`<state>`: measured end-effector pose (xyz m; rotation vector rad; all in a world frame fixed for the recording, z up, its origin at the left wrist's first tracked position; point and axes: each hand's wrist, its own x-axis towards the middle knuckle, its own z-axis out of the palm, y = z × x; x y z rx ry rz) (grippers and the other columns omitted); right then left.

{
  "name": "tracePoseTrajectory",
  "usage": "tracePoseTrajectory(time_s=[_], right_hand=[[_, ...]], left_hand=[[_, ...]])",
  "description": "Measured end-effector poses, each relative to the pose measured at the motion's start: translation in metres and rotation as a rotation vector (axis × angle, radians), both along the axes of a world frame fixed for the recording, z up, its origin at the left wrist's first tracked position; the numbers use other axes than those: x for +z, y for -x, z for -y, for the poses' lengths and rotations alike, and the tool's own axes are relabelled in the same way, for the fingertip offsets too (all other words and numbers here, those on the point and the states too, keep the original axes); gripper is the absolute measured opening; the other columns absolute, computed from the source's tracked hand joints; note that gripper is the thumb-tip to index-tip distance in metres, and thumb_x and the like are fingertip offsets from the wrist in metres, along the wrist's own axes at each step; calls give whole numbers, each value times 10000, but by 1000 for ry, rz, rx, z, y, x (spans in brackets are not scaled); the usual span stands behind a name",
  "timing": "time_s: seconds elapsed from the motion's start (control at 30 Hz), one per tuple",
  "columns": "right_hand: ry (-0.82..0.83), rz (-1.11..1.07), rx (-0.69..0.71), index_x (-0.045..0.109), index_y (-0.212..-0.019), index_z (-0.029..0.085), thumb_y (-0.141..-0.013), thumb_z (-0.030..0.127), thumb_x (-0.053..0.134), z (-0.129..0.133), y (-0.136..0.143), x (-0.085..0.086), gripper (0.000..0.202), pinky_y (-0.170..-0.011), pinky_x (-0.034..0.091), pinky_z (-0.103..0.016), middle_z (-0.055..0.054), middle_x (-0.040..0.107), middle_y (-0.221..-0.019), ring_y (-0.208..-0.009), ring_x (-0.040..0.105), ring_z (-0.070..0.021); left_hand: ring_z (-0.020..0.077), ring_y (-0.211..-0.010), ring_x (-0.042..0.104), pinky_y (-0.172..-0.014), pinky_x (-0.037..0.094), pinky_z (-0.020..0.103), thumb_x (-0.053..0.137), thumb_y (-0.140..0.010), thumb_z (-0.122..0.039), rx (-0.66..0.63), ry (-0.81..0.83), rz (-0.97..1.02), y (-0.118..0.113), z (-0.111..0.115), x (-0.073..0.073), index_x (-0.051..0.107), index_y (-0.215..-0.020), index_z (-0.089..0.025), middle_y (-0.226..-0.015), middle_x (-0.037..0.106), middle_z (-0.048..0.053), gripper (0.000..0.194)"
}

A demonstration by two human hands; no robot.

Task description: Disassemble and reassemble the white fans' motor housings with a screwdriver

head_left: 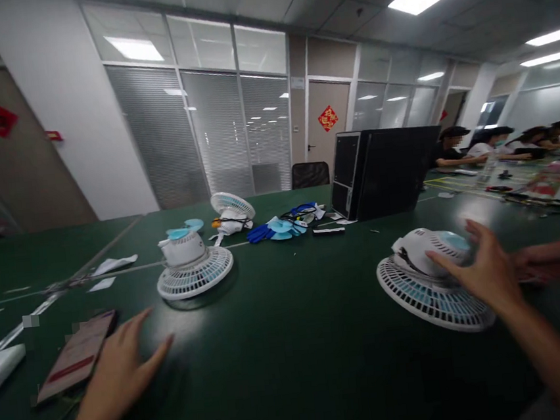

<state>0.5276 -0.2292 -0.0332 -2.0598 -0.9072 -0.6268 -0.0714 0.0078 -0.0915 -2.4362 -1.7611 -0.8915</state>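
My left hand (pixel 120 367) hovers low over the green table with its fingers spread and nothing in it. Just left of it lies a phone (pixel 79 355) with its screen lit. At the right, a white fan head (pixel 425 252) rests face down on its round grille, with a light blue part on top. My right hand (pixel 491 269) reaches over its near side, thumb and fingers wide apart; whether it touches the housing I cannot tell. A second fan head (pixel 185 249), also face down, sits left of the middle.
Another person's hand (pixel 552 260) comes in beside my right one. Farther back stand a small white fan (pixel 232 211), a pile of blue gloves and fan blades (pixel 284 228), and a black computer case (pixel 385 173). Paper scraps (pixel 114 264) lie at left. Several people sit at the far right.
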Motion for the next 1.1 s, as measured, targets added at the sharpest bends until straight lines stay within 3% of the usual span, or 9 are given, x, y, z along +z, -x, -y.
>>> tracePoseTrajectory(time_s=[0.13,0.27,0.33,0.47,0.6,0.7,0.83,1.0,1.1], right_hand=[[42,-111,-41,290,-1471,262,-506,841,631,-15,-12,-6,1175,-1004,397,-713,-193,397,-1489,-1269,433,-556],[84,-126,-10,367,-1426,206,-522,769,676,-17,-19,-3,1109,-1024,375,-687,-210,430,-1464,-1253,453,-539],[113,-116,20,452,-1373,206,-584,690,695,-11,-24,1,957,-1015,416,-626,-180,519,-1398,-1214,521,-475],[173,-104,116,637,-1215,217,-820,573,507,6,-43,11,548,-915,526,-448,-105,672,-1209,-1077,640,-313],[253,-78,179,723,-1036,214,-840,500,569,16,-58,32,379,-897,523,-420,-98,706,-1101,-1032,642,-288],[385,-111,256,708,-947,194,-878,420,628,14,-60,52,250,-853,533,-401,-65,710,-985,-894,654,-213],[484,-186,330,647,-1038,158,-950,362,585,8,-56,75,231,-786,555,-347,-46,664,-1027,-864,642,-157],[306,-210,291,583,-1210,181,-964,379,556,22,-59,93,317,-787,566,-364,-83,615,-1173,-937,631,-179],[255,-193,268,567,-1220,174,-991,445,466,45,-51,89,369,-687,557,-326,-84,635,-1085,-826,634,-163]], left_hand=[[317,-1178,579,-1023,481,515,512,-852,-509,-322,39,25,-64,13,-2,577,-1247,-162,-1257,617,137,530],[288,-1154,609,-989,529,471,563,-860,-401,-549,37,27,-110,40,-14,617,-1223,-209,-1237,639,113,414],[284,-1116,638,-947,563,456,587,-852,-369,-627,14,15,-121,49,-22,618,-1230,-241,-1220,658,96,400],[277,-1053,682,-882,607,439,608,-845,-384,-726,-115,20,-126,44,-37,598,-1251,-307,-1191,688,50,414],[266,-989,712,-828,632,412,613,-839,-418,-751,-196,42,-125,35,-42,599,-1228,-338,-1142,712,23,397],[268,-967,718,-807,639,424,616,-836,-417,-765,-218,39,-127,38,-40,604,-1209,-350,-1126,717,14,380],[274,-990,705,-819,630,454,599,-854,-411,-786,-156,46,-146,48,-35,613,-1191,-330,-1137,705,26,347],[285,-1114,635,-949,554,496,583,-872,-360,-904,18,74,-216,64,-17,607,-1221,-240,-1212,656,86,370],[281,-1180,586,-1001,511,495,569,-894,-344,-993,132,115,-268,80,-3,578,-1257,-221,-1271,616,100,383]])
